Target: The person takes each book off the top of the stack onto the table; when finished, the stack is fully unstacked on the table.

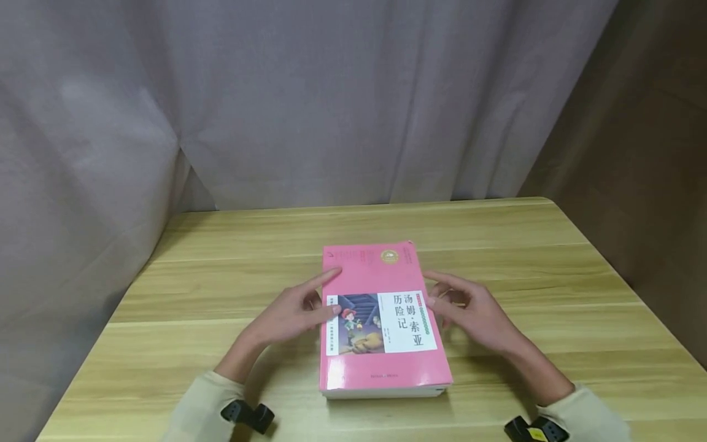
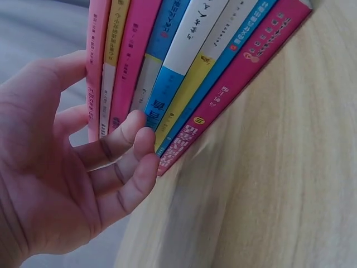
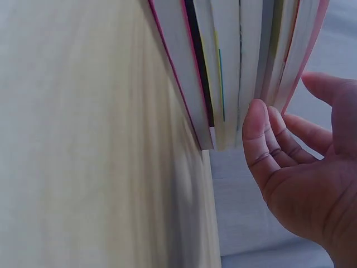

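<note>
A stack of several books [image 2: 195, 50] lies flat on the wooden table, the pink book [image 1: 359, 273] on top with its illustrated cover up. My left hand [image 1: 284, 316] is at the spine side. Its thumb and index finger touch the edge of the top cover, while the other fingers rest against the coloured spines. On the opposite side, my right hand [image 1: 483, 313] has its fingers loosely bent at the page edges [image 3: 228, 67], with thumb and index finger near the top cover's edge. Neither hand wraps round the stack. A magenta book [image 2: 234, 84] forms the bottom layer.
The wooden table [image 1: 221, 264] extends around the stack, with a grey curtain [image 1: 309, 104] along its back and left. A brown surface [image 1: 641, 184] stands beyond the right edge. Small black devices [image 1: 247, 416] are worn at both wrists over light sleeves.
</note>
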{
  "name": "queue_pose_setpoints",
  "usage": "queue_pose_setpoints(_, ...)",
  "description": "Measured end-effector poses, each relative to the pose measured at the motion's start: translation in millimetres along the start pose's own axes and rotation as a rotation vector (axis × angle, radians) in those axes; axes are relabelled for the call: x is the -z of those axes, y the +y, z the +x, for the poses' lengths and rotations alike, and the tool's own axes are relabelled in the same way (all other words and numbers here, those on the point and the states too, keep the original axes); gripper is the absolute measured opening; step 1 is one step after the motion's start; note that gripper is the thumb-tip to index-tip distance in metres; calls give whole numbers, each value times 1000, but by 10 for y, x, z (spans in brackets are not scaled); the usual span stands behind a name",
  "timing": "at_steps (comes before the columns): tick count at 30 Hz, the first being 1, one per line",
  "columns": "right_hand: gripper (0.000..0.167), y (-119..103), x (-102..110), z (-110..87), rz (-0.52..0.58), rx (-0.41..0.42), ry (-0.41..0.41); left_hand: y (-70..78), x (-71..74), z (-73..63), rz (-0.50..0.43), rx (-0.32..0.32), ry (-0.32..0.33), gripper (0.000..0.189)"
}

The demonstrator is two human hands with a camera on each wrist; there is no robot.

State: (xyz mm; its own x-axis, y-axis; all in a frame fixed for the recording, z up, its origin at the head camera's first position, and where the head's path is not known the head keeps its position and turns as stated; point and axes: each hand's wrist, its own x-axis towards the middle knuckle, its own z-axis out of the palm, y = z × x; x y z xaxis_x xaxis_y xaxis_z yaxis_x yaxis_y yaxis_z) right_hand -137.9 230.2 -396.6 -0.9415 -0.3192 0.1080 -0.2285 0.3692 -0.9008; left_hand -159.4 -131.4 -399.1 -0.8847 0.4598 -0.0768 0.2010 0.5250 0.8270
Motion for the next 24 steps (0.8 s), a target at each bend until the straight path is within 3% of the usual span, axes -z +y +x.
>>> queue_pose_setpoints(11, 51, 43, -46, -28, 62, -20, -6, 3, 39, 2, -45, 11, -15, 80)
queue_pose_setpoints(24, 52, 23, -131, -1, 110, 1, -64, -41, 140, -121, -107, 24, 1, 83)
